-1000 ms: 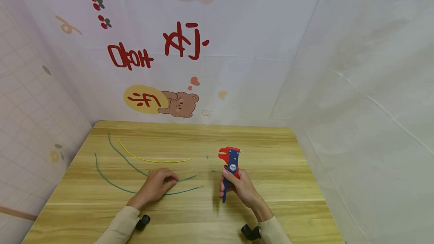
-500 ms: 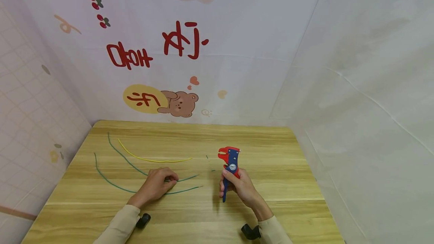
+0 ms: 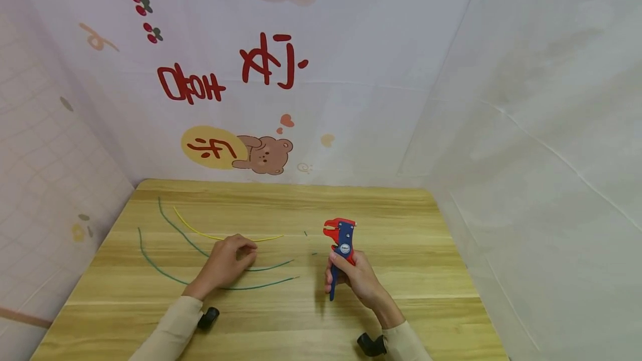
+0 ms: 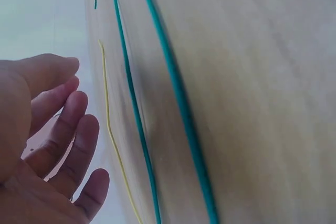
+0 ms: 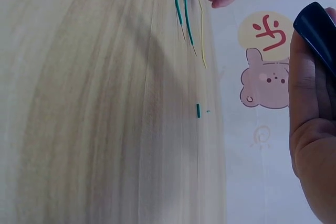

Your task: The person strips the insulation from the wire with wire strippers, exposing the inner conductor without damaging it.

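Note:
In the head view my left hand (image 3: pixel 227 261) hovers over the wires on the left with its fingers loosely bent. The left wrist view shows its fingertips holding nothing. A yellow wire (image 4: pixel 107 103) lies farthest back, beside the left hand. Two green wires, a middle one (image 4: pixel 130 82) and a nearer one (image 4: pixel 181 98), lie curved on the table; the left hand and forearm partly hide them. Their right ends show bare copper in the right wrist view. My right hand (image 3: pixel 360 278) grips a red and blue wire stripper (image 3: pixel 345 233) by its handles, its head pointing away from me.
Two short green insulation bits, one farther back (image 3: pixel 305 233) and one nearer (image 3: pixel 314 253), lie between the wires and the stripper. The wooden table (image 3: pixel 401 305) meets a printed cloth wall (image 3: pixel 351 127) at the back, with cloth at both sides too.
My left hand has let go of the middle green wire and moved back and slightly left toward the yellow wire. The right hand with the wire stripper has stayed put.

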Motion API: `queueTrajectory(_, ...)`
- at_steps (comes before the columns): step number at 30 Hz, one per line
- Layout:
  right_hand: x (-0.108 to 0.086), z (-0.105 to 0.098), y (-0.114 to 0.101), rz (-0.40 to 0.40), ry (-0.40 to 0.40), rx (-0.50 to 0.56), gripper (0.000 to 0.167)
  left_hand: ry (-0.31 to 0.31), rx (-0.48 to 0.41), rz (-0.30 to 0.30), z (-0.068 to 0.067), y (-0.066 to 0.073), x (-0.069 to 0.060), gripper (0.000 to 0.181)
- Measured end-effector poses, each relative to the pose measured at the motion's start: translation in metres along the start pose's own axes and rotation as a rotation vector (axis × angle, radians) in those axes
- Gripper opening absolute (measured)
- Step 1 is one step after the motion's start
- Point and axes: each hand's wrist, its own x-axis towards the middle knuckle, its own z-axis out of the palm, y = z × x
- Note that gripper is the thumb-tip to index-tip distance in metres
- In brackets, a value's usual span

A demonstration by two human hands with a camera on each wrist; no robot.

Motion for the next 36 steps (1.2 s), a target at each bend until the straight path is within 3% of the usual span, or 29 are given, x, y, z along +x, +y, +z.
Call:
queueTrajectory(8, -0.002, -0.001, 0.003, -0.008, -0.003, -0.003, 0.037, 0.016, 0.015, 0.004, -0.006, -0.006, 0.005, 0.020)
queueTrajectory(13, -0.005, -0.002, 0.005, 0.011, 0.000, 0.001, 0.036, -0.023, 0.024, -0.003, -0.010, -0.011, 0.009, 0.034)
queueTrajectory(18, -0.005, -0.003, 0.004, -0.001, -0.003, -0.014, 0.035, -0.045, 0.022, 0.032, -0.013, -0.015, 0.016, 0.043)
queueTrajectory(31, -0.006, -0.005, 0.005, -0.009, -0.015, -0.020, 0.031, -0.094, 0.038, 0.025, -0.014, -0.035, 0.023, 0.029)
queueTrajectory(36, -0.006, -0.005, 0.005, -0.010, -0.019, -0.023, 0.037, -0.092, 0.065, 0.019, -0.013, -0.037, 0.025, 0.021)
